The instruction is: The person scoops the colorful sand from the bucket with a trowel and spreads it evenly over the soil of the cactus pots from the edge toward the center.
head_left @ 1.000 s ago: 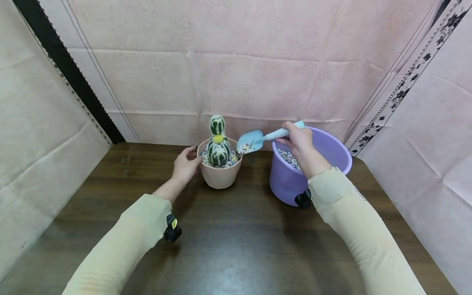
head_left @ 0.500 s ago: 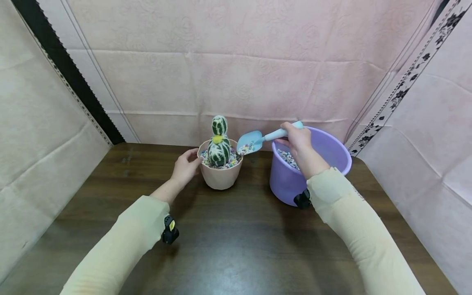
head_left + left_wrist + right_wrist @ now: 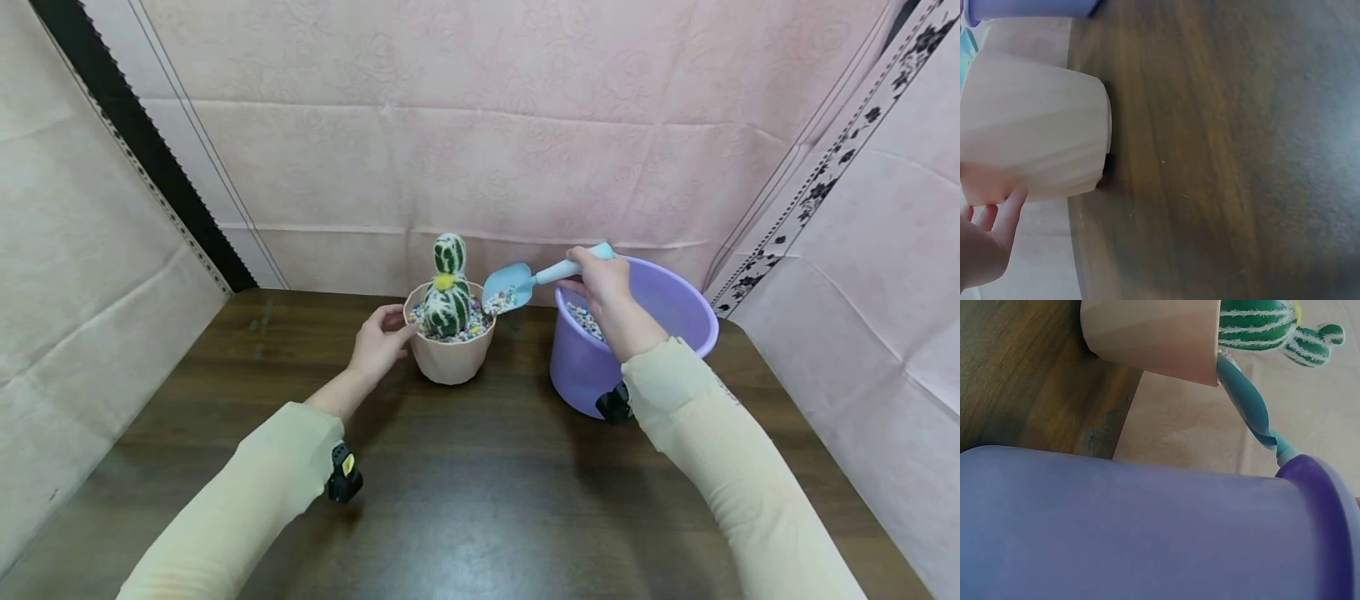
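A cream flowerpot [image 3: 450, 364] stands on the table with a striped green cactus [image 3: 447, 310] and coloured pebbles [image 3: 474, 327] inside. My left hand [image 3: 378, 343] holds the pot's left side at the rim; the left wrist view shows fingertips against its wall. A light blue trowel [image 3: 517, 282] is in my right hand [image 3: 606, 287], gripped by the handle above the purple bucket [image 3: 581, 362]. Its blade carries small pebbles, and the tip lies right at the pot's right rim. The right wrist view has the trowel blade [image 3: 1246, 400] beside the pot; the bucket hides the right hand there.
More pebbles [image 3: 585, 320] lie inside the bucket, partly hidden by the right hand. The dark wooden table [image 3: 480, 492] extends toward the front. A pale pink cloth [image 3: 480, 150] hangs behind, with cloth panels on both sides.
The cactus top has shifted slightly to the right, and the left hand has moved a little with the pot. The trowel stays at the pot's rim, almost still.
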Motion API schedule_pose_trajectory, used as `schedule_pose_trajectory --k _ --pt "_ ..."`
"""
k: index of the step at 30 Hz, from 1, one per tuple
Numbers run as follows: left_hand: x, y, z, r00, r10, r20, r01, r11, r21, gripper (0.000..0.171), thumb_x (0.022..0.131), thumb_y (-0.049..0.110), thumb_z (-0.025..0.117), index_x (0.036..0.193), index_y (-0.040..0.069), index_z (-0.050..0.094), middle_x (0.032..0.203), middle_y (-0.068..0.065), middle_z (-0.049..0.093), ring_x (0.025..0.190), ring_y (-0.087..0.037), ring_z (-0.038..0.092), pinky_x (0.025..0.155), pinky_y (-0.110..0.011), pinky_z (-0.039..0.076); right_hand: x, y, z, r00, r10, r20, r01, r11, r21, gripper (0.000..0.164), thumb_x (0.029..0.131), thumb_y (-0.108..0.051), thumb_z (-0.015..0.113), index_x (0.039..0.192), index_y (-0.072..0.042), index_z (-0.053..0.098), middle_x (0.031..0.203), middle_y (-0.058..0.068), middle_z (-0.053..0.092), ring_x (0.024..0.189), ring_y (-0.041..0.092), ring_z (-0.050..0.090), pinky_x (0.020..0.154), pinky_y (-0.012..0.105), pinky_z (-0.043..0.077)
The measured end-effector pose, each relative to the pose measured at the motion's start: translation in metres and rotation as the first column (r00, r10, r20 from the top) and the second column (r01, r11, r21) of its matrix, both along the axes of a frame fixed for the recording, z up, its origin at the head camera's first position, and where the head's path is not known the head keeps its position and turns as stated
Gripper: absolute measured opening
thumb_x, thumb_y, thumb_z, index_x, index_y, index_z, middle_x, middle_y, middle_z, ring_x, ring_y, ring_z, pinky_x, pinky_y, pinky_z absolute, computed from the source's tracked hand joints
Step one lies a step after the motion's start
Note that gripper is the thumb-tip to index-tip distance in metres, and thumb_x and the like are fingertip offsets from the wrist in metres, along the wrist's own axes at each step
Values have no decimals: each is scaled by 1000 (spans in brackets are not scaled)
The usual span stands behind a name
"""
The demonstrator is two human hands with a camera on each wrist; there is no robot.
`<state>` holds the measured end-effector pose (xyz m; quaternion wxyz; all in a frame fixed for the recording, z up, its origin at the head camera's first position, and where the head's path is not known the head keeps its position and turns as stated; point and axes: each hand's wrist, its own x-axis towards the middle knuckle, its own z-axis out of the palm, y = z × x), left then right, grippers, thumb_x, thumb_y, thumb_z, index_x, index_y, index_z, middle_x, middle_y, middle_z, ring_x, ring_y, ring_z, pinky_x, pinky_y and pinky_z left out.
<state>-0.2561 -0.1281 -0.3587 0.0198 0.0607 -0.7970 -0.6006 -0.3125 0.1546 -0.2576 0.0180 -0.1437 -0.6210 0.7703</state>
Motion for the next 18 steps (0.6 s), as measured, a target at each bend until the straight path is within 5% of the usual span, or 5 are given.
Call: schedule_pose_trajectory --k 9,18 --pt "-2 -2 4 999 -31 11 31 999 -21 49 98 19 46 144 6 35 143 -16 42 123 -30 49 92 -47 50 1 -5 1 1000 2 -23 -1 1000 22 10 84 -3 57 85 -8 49 91 3 48 76 13 60 71 27 58" --pt "-2 -1 3 999 -37 25 37 999 -15 50 99 19 44 146 7 31 146 -16 39 128 -30 45 97 -49 47 4 -11 4 998 24 -62 -16 991 130 8 84 -4 59 83 -9 53 90 1 52 81 13 57 81 29 56"
